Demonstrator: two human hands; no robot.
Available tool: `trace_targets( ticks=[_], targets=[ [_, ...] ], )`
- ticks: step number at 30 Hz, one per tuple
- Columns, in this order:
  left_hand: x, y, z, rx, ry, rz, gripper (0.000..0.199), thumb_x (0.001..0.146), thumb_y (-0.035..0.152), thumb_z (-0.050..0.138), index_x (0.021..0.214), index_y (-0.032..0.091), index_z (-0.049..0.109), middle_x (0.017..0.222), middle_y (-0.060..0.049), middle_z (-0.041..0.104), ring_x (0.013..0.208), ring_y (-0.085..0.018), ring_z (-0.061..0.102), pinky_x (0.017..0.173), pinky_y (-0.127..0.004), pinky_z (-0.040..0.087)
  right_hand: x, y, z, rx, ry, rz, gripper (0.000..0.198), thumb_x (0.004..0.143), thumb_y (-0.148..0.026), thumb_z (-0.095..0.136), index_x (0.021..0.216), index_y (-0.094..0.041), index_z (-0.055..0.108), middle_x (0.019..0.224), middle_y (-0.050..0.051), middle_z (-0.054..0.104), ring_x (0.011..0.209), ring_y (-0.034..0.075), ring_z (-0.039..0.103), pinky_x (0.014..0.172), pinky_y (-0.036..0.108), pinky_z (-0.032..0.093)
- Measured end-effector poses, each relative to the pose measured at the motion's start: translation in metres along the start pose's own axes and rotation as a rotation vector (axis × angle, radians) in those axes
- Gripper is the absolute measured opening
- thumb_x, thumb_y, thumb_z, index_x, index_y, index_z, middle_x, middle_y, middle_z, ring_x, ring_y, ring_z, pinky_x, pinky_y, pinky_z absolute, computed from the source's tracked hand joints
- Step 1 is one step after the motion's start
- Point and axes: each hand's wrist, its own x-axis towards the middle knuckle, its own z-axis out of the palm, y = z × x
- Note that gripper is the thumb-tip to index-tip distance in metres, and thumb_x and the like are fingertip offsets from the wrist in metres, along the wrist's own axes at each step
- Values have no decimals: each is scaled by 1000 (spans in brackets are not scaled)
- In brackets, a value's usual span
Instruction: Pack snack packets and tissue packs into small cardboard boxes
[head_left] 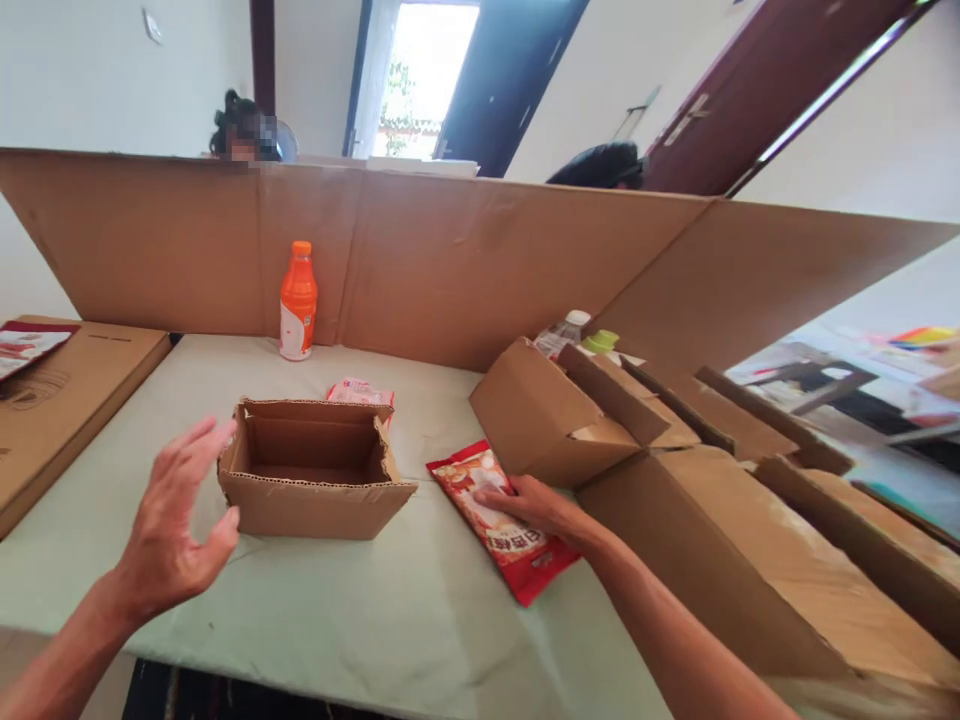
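Observation:
A small open-topped cardboard box (315, 510) stands on the light tablecloth, its inside bare as far as I can see. My left hand (176, 525) is at the box's left end, fingers spread and holding nothing; whether the thumb touches the cardboard I cannot tell. To the right of the box, my right hand (536, 505) grips a red and white food packet (495, 520) with printed characters, thumb on top. The packet is tilted above or against the cloth. Behind the box lies a pink and white packet (360, 391), partly hidden by the rim.
An orange bottle (298, 305) stands upright by the cardboard screen (450, 260). Divided cardboard boxes (697, 520) fill the right side, with a clear bottle (562, 330) and a green cap (601, 341) showing. A flat carton (75, 400) bears another packet (34, 345). Two people are partly visible beyond the screen.

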Motion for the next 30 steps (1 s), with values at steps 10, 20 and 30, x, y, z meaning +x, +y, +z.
trace_targets(
  ticks=[10,20,30],
  targets=[
    [3,4,23,130,-41,169,24,88,3,50,97,21,63,91,-1,75,97,-20,72,110,-49,43,-102,-112,-33,461,847,-559,37,75,-59,72,93,-27,70,100,12,76,92,32,71,82,46,58],
    [1,9,28,178,-77,137,24,88,4,48,91,21,65,85,-1,72,78,-17,66,102,-45,48,-93,-265,62,-675,183,-736,26,86,-40,68,91,-15,73,90,14,75,83,30,70,68,34,49],
    [9,20,19,235,-208,142,21,80,2,55,85,18,67,98,-10,74,118,-33,63,111,-64,39,-72,-263,95,-936,-314,-831,22,95,-22,57,94,-19,78,90,8,78,71,19,67,62,27,40]
  ],
)
